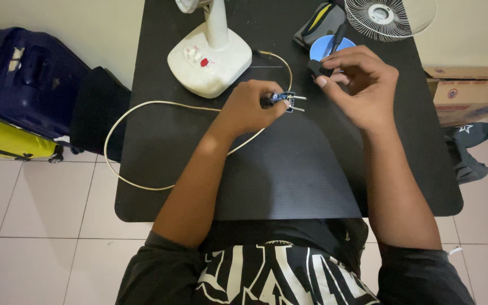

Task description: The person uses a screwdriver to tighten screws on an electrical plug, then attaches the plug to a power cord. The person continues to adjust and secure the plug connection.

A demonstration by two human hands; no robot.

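Note:
My left hand grips an opened power plug with two metal pins pointing right, at the middle of a black table. A cream cord runs from the plug in a loop off the table's left edge. My right hand holds a small black piece, apparently the plug's cover, between thumb and fingers, just right of the plug and a little apart from it.
A white fan base with a post stands at the back left of the table. A blue bowl, a dark pouch and a round fan grille lie at the back. Suitcases stand at left, a cardboard box at right.

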